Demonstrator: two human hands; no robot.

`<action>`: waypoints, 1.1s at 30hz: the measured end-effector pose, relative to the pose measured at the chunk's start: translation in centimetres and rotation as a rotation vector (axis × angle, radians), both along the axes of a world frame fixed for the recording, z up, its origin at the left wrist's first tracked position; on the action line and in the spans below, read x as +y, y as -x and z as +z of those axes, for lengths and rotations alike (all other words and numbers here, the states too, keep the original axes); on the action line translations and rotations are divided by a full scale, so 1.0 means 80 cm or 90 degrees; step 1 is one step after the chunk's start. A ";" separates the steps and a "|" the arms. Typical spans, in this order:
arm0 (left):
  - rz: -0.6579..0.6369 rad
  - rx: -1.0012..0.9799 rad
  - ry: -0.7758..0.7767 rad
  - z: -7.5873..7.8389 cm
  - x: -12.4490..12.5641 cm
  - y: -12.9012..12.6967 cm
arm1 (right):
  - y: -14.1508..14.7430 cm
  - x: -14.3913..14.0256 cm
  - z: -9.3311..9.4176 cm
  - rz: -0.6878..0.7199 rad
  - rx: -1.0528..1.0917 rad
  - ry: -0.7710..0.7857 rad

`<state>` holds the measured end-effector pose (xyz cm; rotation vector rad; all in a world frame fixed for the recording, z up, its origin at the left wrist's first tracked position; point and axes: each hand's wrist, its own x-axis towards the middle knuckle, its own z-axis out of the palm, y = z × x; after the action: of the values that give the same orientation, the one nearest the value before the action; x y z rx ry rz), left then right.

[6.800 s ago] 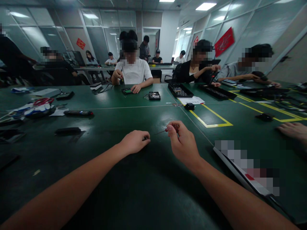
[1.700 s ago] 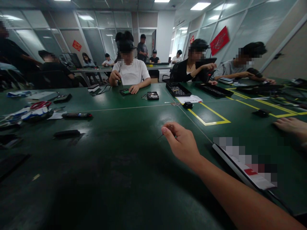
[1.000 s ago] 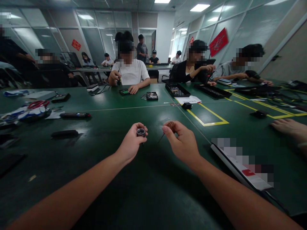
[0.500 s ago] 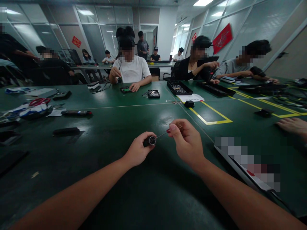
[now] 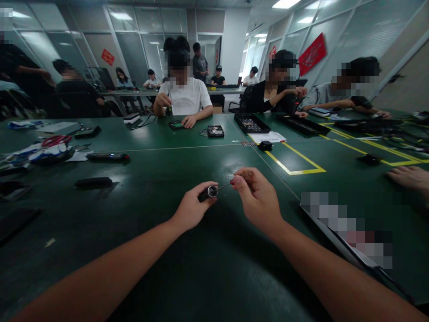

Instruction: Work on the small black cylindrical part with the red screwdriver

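My left hand [image 5: 193, 208] is closed around a short black cylinder [image 5: 203, 194], whose open, silver-rimmed end faces me. Between the thumb and fingers of my right hand [image 5: 259, 197] is a small screwdriver [image 5: 223, 186] with a thin metal shaft and a red part at the fingertips. Its shaft points left and reaches the rim of the cylinder. Whether the tip is inside the opening or just against the edge, I cannot tell. Most of the handle is hidden by my fingers. Both hands are held just above the green table [image 5: 187, 277].
At right lies a flat white-and-grey item [image 5: 342, 232], partly blurred out, near another person's hand [image 5: 407, 176]. Left are a black pen-like tool [image 5: 107, 157], a dark case [image 5: 94, 182] and cloth gloves [image 5: 50, 152]. Black trays [image 5: 251, 124] stand ahead, before several seated people.
My right hand has moved slightly left toward the cylinder, and less of the shaft shows between the hands. My left hand has risen very slightly. Both grips are unchanged.
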<state>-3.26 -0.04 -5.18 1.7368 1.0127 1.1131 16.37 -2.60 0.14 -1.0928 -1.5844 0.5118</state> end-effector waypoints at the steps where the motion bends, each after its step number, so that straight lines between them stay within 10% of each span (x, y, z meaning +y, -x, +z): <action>1: 0.006 0.011 -0.006 0.002 -0.001 0.000 | 0.000 0.000 0.000 0.001 0.004 0.000; 15: 0.063 0.130 -0.089 0.011 0.000 0.004 | 0.000 -0.004 0.005 0.145 -0.009 0.036; 33: 0.080 0.136 -0.103 0.008 0.003 0.005 | 0.001 -0.003 0.003 0.053 -0.029 0.042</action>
<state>-3.66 0.24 -4.54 1.9764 1.2038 1.1308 16.25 -2.80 0.40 -1.0973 -1.6688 0.6021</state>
